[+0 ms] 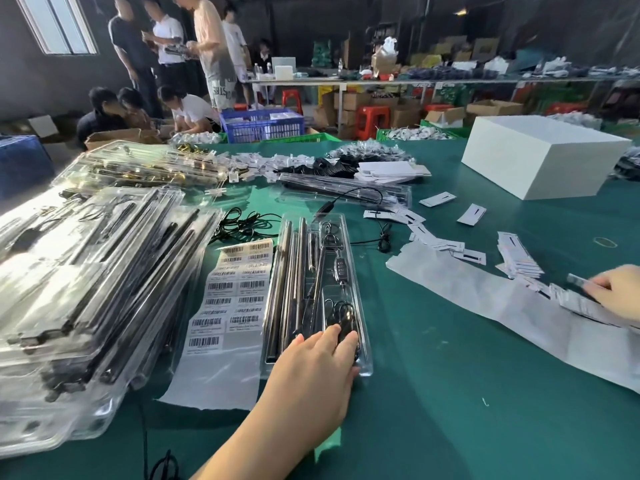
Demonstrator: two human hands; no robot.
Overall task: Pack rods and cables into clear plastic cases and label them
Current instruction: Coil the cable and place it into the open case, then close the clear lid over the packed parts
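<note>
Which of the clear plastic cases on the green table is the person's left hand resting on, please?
The single clear plastic case lying alone right of the white barcode label sheet; the left hand presses its near end. The others are stacked at left.

Clear plastic case (313, 292) lying flat under left hand (311, 372) fingertips, holding metal rods (289, 282) and coiled black cable (341, 318).

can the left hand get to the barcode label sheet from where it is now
Probably yes. The left hand rests flat on the near end of the clear plastic case, and the barcode label sheet lies right beside that case on the green table, uncovered, with nothing between them.
</note>
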